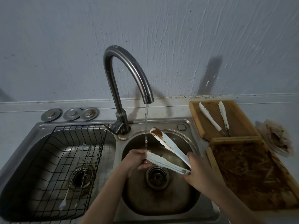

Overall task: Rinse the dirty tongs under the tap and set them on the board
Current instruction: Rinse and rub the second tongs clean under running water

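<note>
White plastic tongs point(168, 143) are spread apart over the round right sink basin point(161, 196). Their upper arm carries brown smears at its tip. My right hand point(196, 168) grips the hinge end. My left hand point(137, 160) holds the tip of the lower arm, right where the water stream point(146, 126) from the curved steel tap point(127, 68) lands. At the back right lies a clean wooden board point(236, 126) with two more tongs point(208, 116) on it.
A second board point(249, 175) smeared with brown residue lies to the right of the sink, with a dirty plate point(278, 138) beyond it. The left basin holds a black wire rack point(68, 160) with forks. Three metal sink plugs point(70, 113) sit behind it.
</note>
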The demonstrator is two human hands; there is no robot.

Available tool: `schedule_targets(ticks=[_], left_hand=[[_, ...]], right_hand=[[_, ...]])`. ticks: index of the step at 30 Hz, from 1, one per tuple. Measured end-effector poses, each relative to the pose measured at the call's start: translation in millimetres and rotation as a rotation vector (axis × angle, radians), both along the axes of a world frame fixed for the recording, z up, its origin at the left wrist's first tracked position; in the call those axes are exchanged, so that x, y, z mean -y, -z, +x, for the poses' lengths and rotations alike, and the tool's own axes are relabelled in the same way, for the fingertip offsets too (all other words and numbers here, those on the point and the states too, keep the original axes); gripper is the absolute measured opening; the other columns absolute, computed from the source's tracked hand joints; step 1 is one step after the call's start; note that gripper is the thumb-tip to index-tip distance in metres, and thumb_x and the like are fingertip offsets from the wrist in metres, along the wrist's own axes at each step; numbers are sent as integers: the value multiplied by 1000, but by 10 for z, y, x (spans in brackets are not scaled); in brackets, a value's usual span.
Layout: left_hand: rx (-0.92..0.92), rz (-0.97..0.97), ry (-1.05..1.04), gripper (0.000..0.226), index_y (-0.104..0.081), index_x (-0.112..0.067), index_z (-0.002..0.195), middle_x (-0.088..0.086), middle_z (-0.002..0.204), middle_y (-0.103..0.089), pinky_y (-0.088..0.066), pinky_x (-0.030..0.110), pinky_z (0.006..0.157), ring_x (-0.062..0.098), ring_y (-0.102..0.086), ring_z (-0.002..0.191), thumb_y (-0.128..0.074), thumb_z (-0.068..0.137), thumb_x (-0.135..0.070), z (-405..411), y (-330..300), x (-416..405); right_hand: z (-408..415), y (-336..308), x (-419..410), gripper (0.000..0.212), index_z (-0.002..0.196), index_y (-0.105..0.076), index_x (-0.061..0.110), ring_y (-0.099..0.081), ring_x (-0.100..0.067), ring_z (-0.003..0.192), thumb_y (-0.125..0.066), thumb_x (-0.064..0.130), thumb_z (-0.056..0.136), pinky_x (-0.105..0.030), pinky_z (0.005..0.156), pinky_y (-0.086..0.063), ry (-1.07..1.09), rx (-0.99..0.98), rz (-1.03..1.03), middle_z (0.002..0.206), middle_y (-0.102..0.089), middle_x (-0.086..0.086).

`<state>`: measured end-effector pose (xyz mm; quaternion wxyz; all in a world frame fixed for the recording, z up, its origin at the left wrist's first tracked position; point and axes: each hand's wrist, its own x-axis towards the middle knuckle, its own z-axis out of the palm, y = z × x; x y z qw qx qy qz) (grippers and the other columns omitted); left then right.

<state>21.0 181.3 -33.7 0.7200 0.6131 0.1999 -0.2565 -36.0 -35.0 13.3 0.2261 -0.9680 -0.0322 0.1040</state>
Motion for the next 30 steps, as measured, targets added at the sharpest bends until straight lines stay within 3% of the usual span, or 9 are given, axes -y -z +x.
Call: schedule_targets(ticks=[2, 8, 13, 16, 18, 20, 23, 25, 30], left_hand=[[-61, -101, -29, 27, -61, 0, 107, 19, 94, -68, -61, 25, 60, 25, -68, 82, -36, 97, 4, 11, -39, 5], [26, -233, -203, 29, -60, -6, 114, 19, 100, -68, -61, 24, 64, 24, -69, 85, -46, 92, 8, 35, -58, 62], [142, -25, -483, 46, -61, -11, 112, 12, 104, -68, -59, 29, 68, 21, -67, 88, -64, 75, 17, 26, -34, 257], [173, -81, -654, 58, -55, -13, 118, 4, 103, -65, -58, 33, 75, 16, -66, 96, -58, 74, 24, 62, -93, 376], [205, -64, -658, 67, -50, -15, 124, 3, 107, -62, -55, 43, 89, 15, -65, 98, -57, 72, 27, 83, -121, 404], [265, 6, -561, 76, -45, -20, 128, 5, 118, -57, -55, 43, 88, 13, -64, 97, -58, 70, 27, 76, -124, 380], [276, 297, -238, 67, -44, -19, 136, 0, 117, -54, -52, 26, 80, 12, -60, 99, -62, 79, 10, 37, -49, 297], [237, 424, -129, 56, -41, -18, 140, 6, 132, -50, -47, 27, 94, 21, -54, 116, -58, 88, -6, -11, 13, 246], [221, 241, -260, 59, -25, -21, 148, 5, 145, -41, -32, 33, 106, 23, -41, 133, -45, 96, -40, -216, 3, 289]], right_hand=[[5, -5, 4, 40, 108, -46, 22, -65, -10, 94, -72, 28, 78, -17, 71, -53, -2, 6, -21, 107, -63, 1], [63, -52, -27, 39, 109, -46, 19, -65, -11, 96, -70, 28, 80, -15, 69, -50, -1, 22, -32, 109, -64, 0], [154, 9, -112, 34, 96, -45, 22, -64, -5, 83, -73, 28, 77, -9, 51, -42, -49, 53, 37, 100, -65, 3], [243, 133, -224, 34, 94, -48, 18, -53, 4, 64, -75, 26, 75, -7, 47, -43, -17, 46, 135, 94, -62, 6], [287, 203, -269, 38, 99, -50, 14, -58, -1, 71, -76, 27, 74, -10, 50, -46, 1, 33, 170, 99, -65, 0], [314, 244, -288, 40, 100, -51, 13, -61, -6, 78, -76, 29, 73, -12, 54, -47, -1, 29, 185, 100, -66, -2], [305, 253, -284, 43, 104, -51, 14, -61, -6, 82, -76, 30, 73, -13, 57, -47, -6, 4, 188, 101, -65, 1], [269, 256, -269, 47, 110, -51, 14, -61, -5, 84, -76, 29, 73, -14, 58, -49, 1, -35, 180, 103, -64, 2], [164, 279, -268, 41, 106, -49, 15, -63, -12, 92, -74, 29, 77, -12, 56, -41, -1, -106, 46, 105, -62, 1]])
